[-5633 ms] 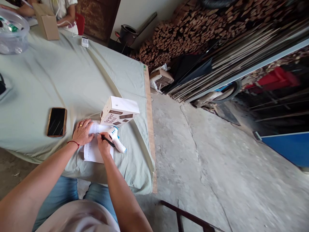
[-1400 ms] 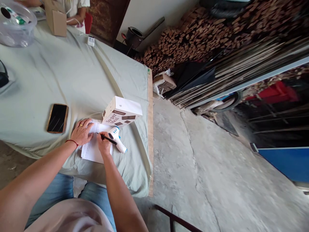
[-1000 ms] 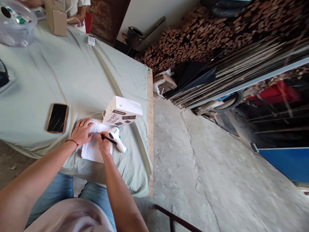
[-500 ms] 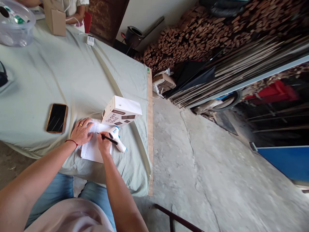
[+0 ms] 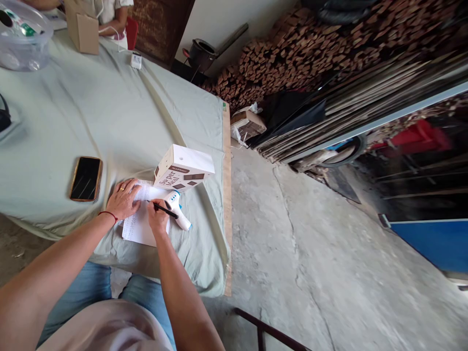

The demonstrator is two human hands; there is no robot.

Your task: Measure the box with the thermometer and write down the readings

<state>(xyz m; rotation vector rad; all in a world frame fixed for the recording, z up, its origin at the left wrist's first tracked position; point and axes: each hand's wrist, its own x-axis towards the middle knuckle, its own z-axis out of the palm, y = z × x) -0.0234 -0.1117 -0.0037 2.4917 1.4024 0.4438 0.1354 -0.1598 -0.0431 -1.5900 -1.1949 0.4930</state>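
Observation:
My right hand [image 5: 158, 215] is closed around a black pen [image 5: 167, 210], its tip against a white sheet of paper [image 5: 141, 231]. Handwriting runs down the left part of the sheet. Flat on the paper's upper left side lies my left hand [image 5: 123, 199], fingers stretched out, with a ring and a red wrist cord. Just right of the pen is a white and blue infrared thermometer [image 5: 178, 209], lying on its side. Behind the paper stands a white box [image 5: 185, 168] printed "Super Meal". A phone [image 5: 87, 179] with a dark screen lies left of my left hand.
A pale green cloth covers the table [image 5: 120, 112]. At its far side are a clear plastic tub [image 5: 31, 48], a cardboard box [image 5: 87, 34] and a small white box [image 5: 136, 61]. Another person's arm [image 5: 116, 24] shows behind. Stacked firewood [image 5: 278, 58] lines the wall.

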